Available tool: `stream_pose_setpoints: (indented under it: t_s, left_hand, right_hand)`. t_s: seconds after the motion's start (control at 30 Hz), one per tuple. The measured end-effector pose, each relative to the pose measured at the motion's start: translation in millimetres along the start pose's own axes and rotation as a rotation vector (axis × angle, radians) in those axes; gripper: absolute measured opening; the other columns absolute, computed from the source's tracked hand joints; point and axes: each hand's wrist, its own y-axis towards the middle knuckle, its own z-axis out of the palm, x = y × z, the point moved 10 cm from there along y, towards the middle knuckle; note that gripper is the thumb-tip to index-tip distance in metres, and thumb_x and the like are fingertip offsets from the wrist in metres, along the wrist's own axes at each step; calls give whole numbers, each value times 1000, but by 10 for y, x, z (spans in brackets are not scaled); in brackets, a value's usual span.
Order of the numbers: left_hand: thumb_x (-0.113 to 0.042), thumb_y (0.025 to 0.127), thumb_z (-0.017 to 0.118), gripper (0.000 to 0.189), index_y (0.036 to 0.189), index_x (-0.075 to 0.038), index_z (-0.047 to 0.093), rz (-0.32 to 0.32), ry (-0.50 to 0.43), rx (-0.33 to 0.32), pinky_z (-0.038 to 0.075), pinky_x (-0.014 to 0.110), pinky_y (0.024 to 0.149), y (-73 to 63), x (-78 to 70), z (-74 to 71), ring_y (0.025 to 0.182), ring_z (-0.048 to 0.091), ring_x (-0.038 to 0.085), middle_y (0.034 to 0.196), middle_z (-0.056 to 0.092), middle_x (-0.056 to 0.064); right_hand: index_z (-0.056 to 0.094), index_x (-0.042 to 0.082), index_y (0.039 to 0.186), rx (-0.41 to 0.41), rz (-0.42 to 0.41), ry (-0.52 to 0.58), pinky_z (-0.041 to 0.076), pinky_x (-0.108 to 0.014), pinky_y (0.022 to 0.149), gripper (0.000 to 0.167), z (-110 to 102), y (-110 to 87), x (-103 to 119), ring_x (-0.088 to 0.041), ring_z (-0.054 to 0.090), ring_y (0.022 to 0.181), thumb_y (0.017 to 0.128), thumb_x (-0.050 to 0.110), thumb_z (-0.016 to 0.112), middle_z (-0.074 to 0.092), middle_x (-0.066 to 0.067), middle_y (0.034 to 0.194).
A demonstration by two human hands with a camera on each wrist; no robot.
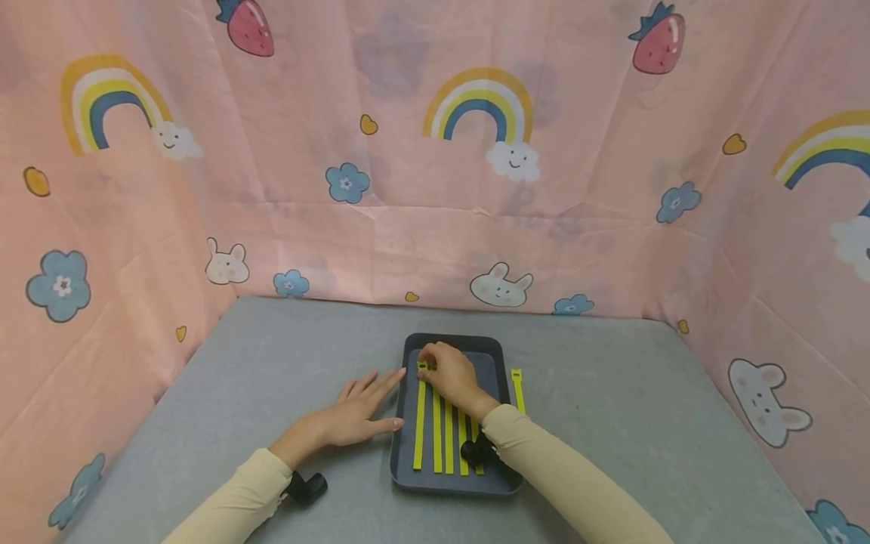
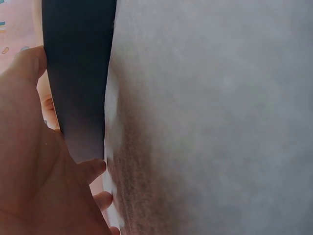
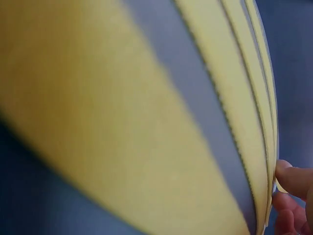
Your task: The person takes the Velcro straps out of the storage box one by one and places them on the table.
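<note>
Several yellow hook-and-loop cable ties (image 1: 419, 431) lie lengthwise, side by side, in a dark grey tray (image 1: 454, 487). My right hand (image 1: 448, 374) reaches over them and pinches the slotted head of the leftmost tie between thumb and fingers. Seen from the right wrist, the ties (image 3: 225, 73) run close beneath the camera towards the fingertips (image 3: 293, 178). With fingers spread and straight, my left hand (image 1: 356, 412) touches the tray's left side. In the left wrist view its thumb (image 2: 34, 63) lies along the dark tray wall (image 2: 78, 78). My right forearm hides parts of the ties on the right.
One more yellow cable tie (image 1: 518, 389) lies on the grey table (image 1: 612, 423), just outside the tray's right edge. A pink patterned curtain (image 1: 381, 242) encloses the back and sides. Black wrist cameras (image 1: 309, 489) sit on both wrists.
</note>
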Motion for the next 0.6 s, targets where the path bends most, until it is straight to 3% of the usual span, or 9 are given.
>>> stream_pose_setpoints:
  t_s: [0.6]
  left_hand:
    - [-70,93,45,86,160,-35,4,8,-14,-2,2,65,120,-18,-8,-3,156,6,39,169,13,1]
  right_hand:
    - [71,11,110,15,-40,39,41,-20,55,24,26,8,35,-5,50,60,87,17,76,66,1,78]
